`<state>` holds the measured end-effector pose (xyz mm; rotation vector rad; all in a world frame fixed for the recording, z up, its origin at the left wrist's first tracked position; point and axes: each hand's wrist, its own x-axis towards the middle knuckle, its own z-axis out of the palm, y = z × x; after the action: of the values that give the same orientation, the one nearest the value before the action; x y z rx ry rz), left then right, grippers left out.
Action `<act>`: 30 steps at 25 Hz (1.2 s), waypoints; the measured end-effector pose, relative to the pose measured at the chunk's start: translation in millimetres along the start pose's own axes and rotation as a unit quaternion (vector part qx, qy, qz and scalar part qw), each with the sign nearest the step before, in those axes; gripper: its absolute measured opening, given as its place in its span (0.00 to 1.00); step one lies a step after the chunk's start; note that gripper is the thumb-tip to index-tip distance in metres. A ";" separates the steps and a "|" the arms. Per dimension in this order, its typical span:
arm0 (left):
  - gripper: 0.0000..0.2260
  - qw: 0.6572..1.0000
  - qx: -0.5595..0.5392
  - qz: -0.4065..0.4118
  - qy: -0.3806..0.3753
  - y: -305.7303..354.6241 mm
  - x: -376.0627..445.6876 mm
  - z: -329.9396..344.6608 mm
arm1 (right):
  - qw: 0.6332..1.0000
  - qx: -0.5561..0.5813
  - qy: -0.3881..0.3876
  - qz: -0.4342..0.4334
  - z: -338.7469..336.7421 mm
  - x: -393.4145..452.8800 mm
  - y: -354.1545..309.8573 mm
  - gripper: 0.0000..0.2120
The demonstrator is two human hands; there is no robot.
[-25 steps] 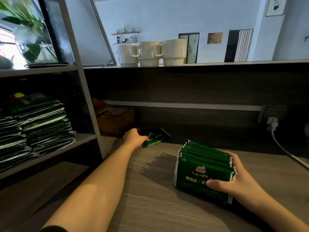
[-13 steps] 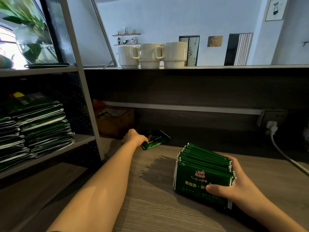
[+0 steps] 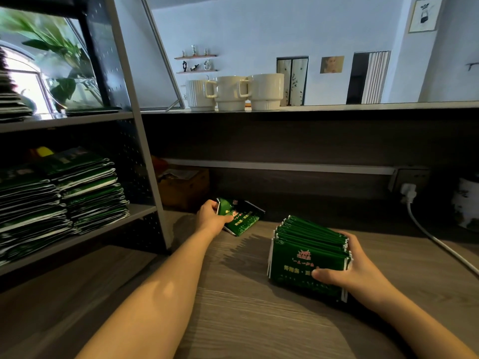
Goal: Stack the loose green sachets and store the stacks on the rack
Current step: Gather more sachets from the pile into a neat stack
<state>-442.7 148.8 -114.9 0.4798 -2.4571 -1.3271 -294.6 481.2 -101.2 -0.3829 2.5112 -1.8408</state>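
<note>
A few loose green sachets [image 3: 239,218] lay near the counter's [image 3: 246,320] back edge, pinched by the left hand [image 3: 211,217]. The right hand [image 3: 347,268] gripped an upright stack of sachets [image 3: 305,255] mid-counter. Flat sachet piles [image 3: 64,195] filled the rack [image 3: 140,151] at the counter's left end.

Three white mugs [image 3: 234,92] in row on upper ledge; brown box [image 3: 184,187] at counter [image 3: 259,320] back; white plug [image 3: 409,193] in socket.
</note>
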 end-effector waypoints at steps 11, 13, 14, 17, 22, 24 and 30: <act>0.16 0.765 -0.633 -0.092 -0.081 28.9 -101.7 -62.4 | 1.000 0.009 -0.003 0.018 -0.9 -1.2 2.0 0.52; 0.18 0.760 -0.624 -0.057 -0.173 31.8 -129.5 -65.1 | 1.000 0.015 -0.002 0.021 -0.1 -2.1 0.7 0.50; 0.19 0.775 -0.593 -0.044 -0.214 31.7 -141.4 -63.8 | 1.000 0.015 0.000 0.021 0.0 -3.0 -0.2 0.49; 0.18 0.858 -0.446 0.007 -0.255 29.4 -161.4 -54.7 | 1.000 0.001 0.003 0.019 0.4 -2.9 -0.7 0.44; 0.14 0.926 -0.266 0.143 -0.227 22.7 -164.6 -41.8 | 1.000 -0.015 -0.008 0.013 -2.7 -2.6 1.7 0.43; 0.14 0.933 -0.239 0.172 -0.208 23.4 -167.3 -38.1 | 1.000 -0.003 -0.025 0.006 -4.6 -5.0 1.9 0.45; 0.13 0.942 -0.183 0.225 -0.168 27.3 -178.1 -25.4 | 0.997 0.016 -0.071 -0.008 -6.8 -4.6 3.9 0.56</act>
<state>-276.3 220.4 -97.7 -0.4090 -2.2765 -1.6988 -291.9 489.6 -103.5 -0.5147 2.3888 -1.7873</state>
